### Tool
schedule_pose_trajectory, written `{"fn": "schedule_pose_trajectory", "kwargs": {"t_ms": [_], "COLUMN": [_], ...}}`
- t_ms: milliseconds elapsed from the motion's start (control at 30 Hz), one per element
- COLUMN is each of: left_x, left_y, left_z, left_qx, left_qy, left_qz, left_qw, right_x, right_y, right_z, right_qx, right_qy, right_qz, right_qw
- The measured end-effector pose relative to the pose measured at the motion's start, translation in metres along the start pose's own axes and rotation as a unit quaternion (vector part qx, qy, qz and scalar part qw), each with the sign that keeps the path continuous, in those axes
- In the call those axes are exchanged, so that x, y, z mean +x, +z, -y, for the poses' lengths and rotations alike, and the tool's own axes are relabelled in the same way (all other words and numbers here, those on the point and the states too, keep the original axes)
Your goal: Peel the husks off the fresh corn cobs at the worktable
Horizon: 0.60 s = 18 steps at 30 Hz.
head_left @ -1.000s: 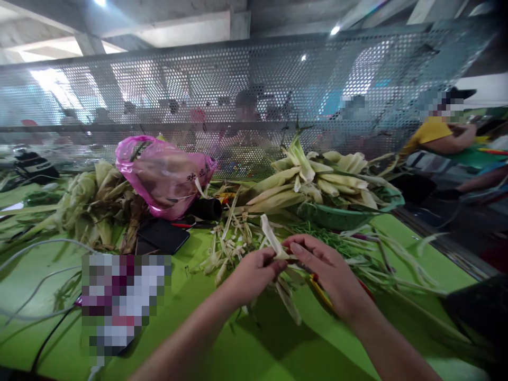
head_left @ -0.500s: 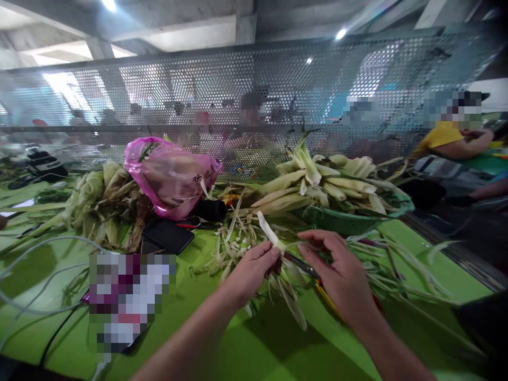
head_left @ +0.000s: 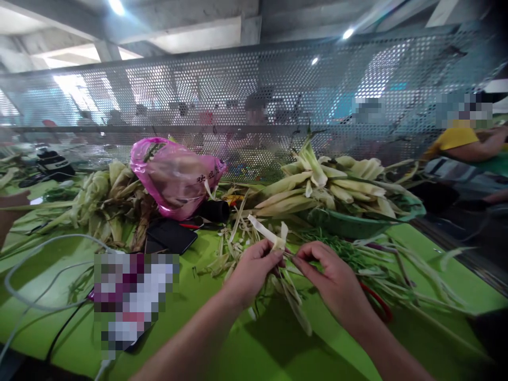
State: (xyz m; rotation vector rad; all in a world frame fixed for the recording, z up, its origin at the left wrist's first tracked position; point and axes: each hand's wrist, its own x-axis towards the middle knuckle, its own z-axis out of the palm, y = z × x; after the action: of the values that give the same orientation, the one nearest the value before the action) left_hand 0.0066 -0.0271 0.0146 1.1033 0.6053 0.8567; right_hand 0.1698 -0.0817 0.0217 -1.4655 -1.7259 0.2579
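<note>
Far to the left of the pink bag [head_left: 178,180], what looks like another person's arm [head_left: 11,211] is cut off by the edge of view. Against the bag's left side a pile of husks [head_left: 103,201] is heaped, and forward of it the table [head_left: 246,354] is crossed by a white cable [head_left: 71,235]. Directly in front of the bag a black phone [head_left: 172,235] is laid flat, so little room is left there. To the right-front of the bag, beyond some husk scraps [head_left: 224,254], the husk bundle [head_left: 279,241] is held above the table, its neck pinched between the thumb and fingers of the left hand [head_left: 252,270]. Just right of it, what looks like a thin strand is pinched at the narrowed fingertips of the right hand [head_left: 329,275]. The step in hand is judged to be fine finger work at the bundle's neck; a steady left grip and light tension from the right seem called for. By the right wrist a red loop [head_left: 377,304] is partly hidden. Well right of the bag, movement is bounded behind by the green basket [head_left: 357,225] and sideways by the table's right edge; the most open room is found nearer the forearms.
</note>
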Motion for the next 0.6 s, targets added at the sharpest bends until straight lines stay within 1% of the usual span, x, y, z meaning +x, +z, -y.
{"fn": "schedule_pose_trajectory", "kwargs": {"t_ms": [67, 133, 200, 267, 300, 367, 433, 500, 600], "left_x": [-0.001, -0.001, -0.002, -0.002, -0.002, -0.002, -0.002, -0.002, -0.003], "left_y": [0.0, 0.001, 0.002, 0.003, 0.003, 0.003, 0.003, 0.002, 0.003], "left_z": [0.0, 0.0, -0.001, 0.0, 0.0, 0.001, 0.001, 0.0, -0.001], "left_qx": [-0.018, -0.048, -0.088, -0.116, -0.12, -0.106, -0.075, -0.043, -0.014], "left_qy": [-0.006, -0.019, -0.029, -0.034, -0.034, -0.031, -0.021, -0.02, -0.03], "left_qz": [-0.013, -0.012, -0.007, -0.011, -0.017, -0.033, -0.05, -0.063, -0.078], "left_qw": [1.0, 0.999, 0.996, 0.993, 0.992, 0.993, 0.996, 0.997, 0.996], "right_x": [0.001, 0.002, 0.001, 0.0, -0.002, -0.004, -0.006, -0.007, -0.007], "right_y": [-0.002, -0.004, -0.004, -0.002, -0.001, 0.004, 0.009, 0.014, 0.018], "right_z": [-0.002, -0.002, 0.002, 0.009, 0.013, 0.02, 0.022, 0.02, 0.015], "right_qx": [-0.014, -0.037, -0.067, -0.09, -0.092, -0.085, -0.085, -0.106, -0.141], "right_qy": [0.002, -0.009, -0.033, -0.074, -0.097, -0.137, -0.149, -0.131, -0.099], "right_qz": [-0.004, -0.018, -0.062, -0.113, -0.122, -0.097, -0.052, -0.029, -0.031], "right_qw": [1.0, 0.999, 0.995, 0.987, 0.983, 0.982, 0.984, 0.985, 0.985]}}
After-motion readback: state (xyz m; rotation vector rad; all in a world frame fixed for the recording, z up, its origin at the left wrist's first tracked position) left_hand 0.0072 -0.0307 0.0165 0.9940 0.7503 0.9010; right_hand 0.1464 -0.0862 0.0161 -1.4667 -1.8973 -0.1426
